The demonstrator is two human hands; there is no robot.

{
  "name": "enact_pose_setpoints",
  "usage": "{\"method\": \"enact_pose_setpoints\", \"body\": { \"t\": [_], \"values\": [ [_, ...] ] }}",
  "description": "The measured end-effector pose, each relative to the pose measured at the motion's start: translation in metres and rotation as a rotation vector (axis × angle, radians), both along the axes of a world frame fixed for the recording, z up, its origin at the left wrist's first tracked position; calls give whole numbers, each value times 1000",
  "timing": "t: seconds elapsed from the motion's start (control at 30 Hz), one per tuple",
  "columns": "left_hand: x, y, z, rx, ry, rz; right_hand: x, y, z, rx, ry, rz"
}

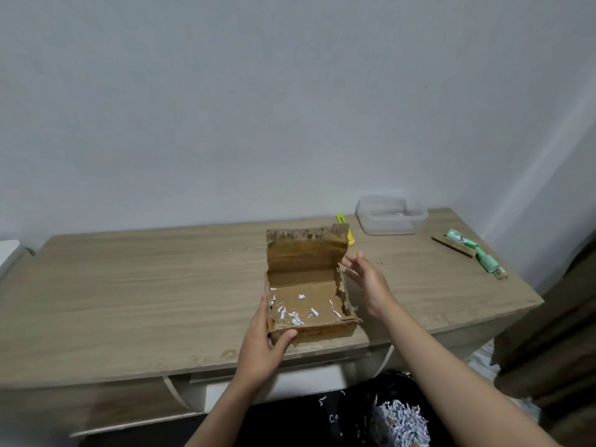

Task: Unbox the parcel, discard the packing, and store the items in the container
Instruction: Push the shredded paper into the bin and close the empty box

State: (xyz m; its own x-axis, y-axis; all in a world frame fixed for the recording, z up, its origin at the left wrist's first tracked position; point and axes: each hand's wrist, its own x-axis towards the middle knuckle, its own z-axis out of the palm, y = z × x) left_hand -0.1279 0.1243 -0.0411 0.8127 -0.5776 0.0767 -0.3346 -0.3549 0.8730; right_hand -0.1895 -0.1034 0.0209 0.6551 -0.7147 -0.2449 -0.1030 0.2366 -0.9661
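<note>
An open brown cardboard box (322,329) stands near the table's front edge, its torn lid flap upright at the back. Only a few white paper shreds (292,316) lie on its floor. My left hand (263,343) grips the box's front left corner, thumb on the front wall. My right hand (367,282) hovers open beside the box's right wall, fingers spread, holding nothing. A clear plastic container (391,215) sits empty at the back right. Green items (483,256) lie on the table's right side, next to a brown card strip.
A yellow utility knife (343,225) lies behind the box flap. A black bin bag (400,417) with a heap of white shredded paper sits below the table's front edge. A brown curtain (554,333) hangs at the right. The wooden table (145,285) backs onto a wall.
</note>
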Motion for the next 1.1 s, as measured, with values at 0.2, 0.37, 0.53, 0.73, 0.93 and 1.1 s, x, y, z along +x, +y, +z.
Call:
{"method": "enact_pose_setpoints", "body": {
  "t": [0.2,0.37,0.53,0.73,0.93,1.1],
  "values": [
    [0,1,-7,6,65,31,-21,2,-10,-84,76,37],
    [-3,2,-9,58,67,62,-39,8,-15,-240,155,155],
    [-7,1,-7,3,-62,23,-51,30,-32,-381,203,341],
    [-9,0,-4,-17,-43,21,-54,42,-39,-342,191,298],
    [-9,-2,-1,9,21,5,-54,45,-43,-309,197,271],
    [-14,-3,8,50,19,50,-57,41,-34,-304,197,265]
  ]
}}
